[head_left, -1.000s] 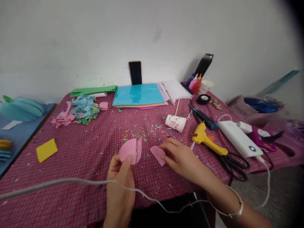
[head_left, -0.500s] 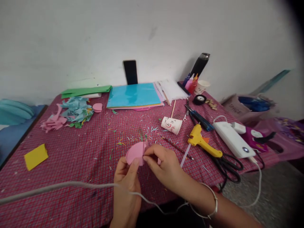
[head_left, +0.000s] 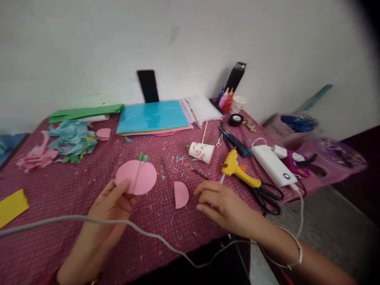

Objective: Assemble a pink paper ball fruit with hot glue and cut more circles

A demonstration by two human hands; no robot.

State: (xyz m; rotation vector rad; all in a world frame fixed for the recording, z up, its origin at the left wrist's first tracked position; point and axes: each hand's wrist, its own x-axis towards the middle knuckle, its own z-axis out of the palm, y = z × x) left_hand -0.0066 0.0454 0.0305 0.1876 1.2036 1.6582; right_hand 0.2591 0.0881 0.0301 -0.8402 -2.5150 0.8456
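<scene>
My left hand [head_left: 111, 204] pinches the lower left edge of a round pink paper disc [head_left: 137, 177] with a small green tip at its top, held just above the red checked tablecloth [head_left: 74, 186]. A folded pink half-circle [head_left: 180, 194] lies flat on the cloth between my hands. My right hand [head_left: 221, 204] rests on the cloth just right of that half-circle, fingers curled and pointing toward it, with nothing visible in them. The yellow glue gun [head_left: 237, 171] lies a little beyond my right hand.
A tipped paper cup [head_left: 202, 151], black scissors [head_left: 267, 196], a white power bank [head_left: 270, 165], a stack of coloured sheets [head_left: 152, 116], paper scraps [head_left: 63, 142] and a yellow sheet [head_left: 12, 206] sit on the table. A grey cable [head_left: 89, 221] crosses in front.
My hands have separated: the left carried the pink disc leftward and opened it flat toward me. The right let go of the small pink piece, which now lies on the cloth. The view swung right.
</scene>
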